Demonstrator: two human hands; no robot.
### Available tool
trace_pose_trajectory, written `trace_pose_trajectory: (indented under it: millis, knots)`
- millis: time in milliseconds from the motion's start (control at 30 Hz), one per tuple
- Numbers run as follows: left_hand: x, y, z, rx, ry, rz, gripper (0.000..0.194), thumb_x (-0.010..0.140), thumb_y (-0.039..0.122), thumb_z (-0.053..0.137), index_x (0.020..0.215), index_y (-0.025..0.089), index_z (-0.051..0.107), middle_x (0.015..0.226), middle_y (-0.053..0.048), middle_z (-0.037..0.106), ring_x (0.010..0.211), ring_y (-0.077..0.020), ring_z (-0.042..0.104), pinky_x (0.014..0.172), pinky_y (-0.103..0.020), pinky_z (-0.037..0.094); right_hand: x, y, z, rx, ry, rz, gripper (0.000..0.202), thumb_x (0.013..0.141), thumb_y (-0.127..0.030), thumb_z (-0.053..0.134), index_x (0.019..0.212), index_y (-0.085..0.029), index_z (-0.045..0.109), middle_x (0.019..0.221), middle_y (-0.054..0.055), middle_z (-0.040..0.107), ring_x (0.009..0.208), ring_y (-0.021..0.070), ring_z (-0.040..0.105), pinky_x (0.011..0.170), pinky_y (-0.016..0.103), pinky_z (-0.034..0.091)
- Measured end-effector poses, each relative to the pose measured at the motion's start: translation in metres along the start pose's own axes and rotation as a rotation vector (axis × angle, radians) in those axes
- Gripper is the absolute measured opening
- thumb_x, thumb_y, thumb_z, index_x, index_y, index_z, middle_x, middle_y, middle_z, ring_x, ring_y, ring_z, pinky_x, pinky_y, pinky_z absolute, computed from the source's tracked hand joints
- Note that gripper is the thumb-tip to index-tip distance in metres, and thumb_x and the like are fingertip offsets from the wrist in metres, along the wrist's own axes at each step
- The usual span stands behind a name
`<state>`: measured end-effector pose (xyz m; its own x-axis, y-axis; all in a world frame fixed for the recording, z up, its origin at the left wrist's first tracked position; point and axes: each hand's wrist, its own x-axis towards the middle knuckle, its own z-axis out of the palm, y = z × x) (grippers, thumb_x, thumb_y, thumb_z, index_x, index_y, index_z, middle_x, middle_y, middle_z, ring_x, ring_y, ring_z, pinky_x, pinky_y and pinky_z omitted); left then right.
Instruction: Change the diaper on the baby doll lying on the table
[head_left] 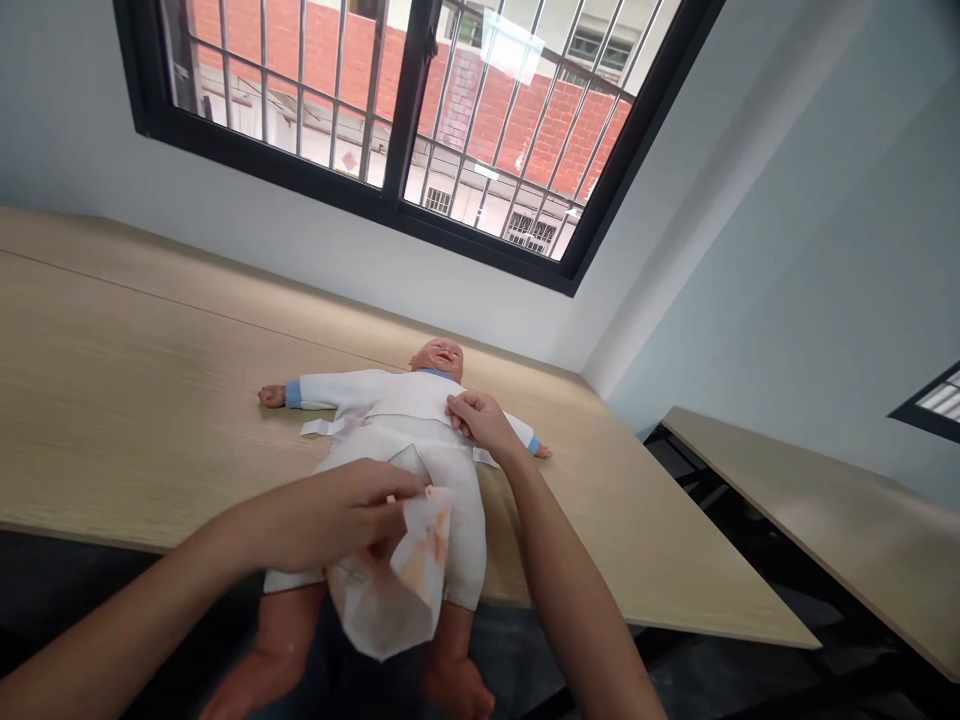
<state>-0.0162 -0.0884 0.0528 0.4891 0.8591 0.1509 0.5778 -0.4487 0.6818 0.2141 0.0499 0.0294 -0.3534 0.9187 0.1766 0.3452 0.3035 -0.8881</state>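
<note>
- Baby doll [409, 398]: face up on the wood-tone table [172, 400], head toward the window [394, 150], arms spread, lower legs past the near edge.
- Outfit: white top [360, 388] with blue collar [437, 374] and blue cuffs [293, 394], plus white pants [466, 520]. Lower legs and feet bare.
- Left hand [349, 510]: over the doll's leg area, fingers closed on a soft white sheet [390, 600] with orange-brown stains. Sheet hangs between the doll's legs; hand covers part of it.
- Right hand [480, 418]: at the doll's chest, fingers narrow, thumb and index pinching the top near its lower edge.
- White tabs [321, 427]: one out each side of the waist, on the table.
- Grey-white patch [409, 460] on the pants front, just beyond the left fingers; can't tell what it is.
- Second table [810, 470]: off to the right, apart from the first, dark frame under it.
</note>
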Motion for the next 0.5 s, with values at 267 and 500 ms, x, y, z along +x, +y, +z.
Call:
trace_pose_trajectory:
  millis: [267, 500]
  knots:
    - [0.001, -0.001, 0.04, 0.316, 0.033, 0.09, 0.045, 0.074, 0.043, 0.07, 0.11, 0.018, 0.063, 0.107, -0.01, 0.065, 0.1, -0.0299, 0.057, 0.091, -0.044, 0.045, -0.018, -0.017, 0.003, -0.326, -0.091, -0.152, 0.049, 0.067, -0.053, 0.077, 0.097, -0.018, 0.06, 0.084, -0.001, 0.052, 0.073, 0.0114, 0.045, 0.066, 0.024, 0.04]
    - [-0.006, 0.004, 0.045, 0.224, 0.001, 0.003, 0.042, 0.076, 0.045, 0.068, 0.112, 0.026, 0.063, 0.108, -0.008, 0.066, 0.104, -0.0317, 0.056, 0.09, -0.043, 0.046, -0.035, -0.044, -0.009, -0.553, -0.361, -0.068, 0.098, 0.056, -0.057, 0.084, 0.141, -0.026, 0.044, 0.141, 0.01, 0.042, 0.126, 0.0285, 0.043, 0.101, 0.04, 0.041]
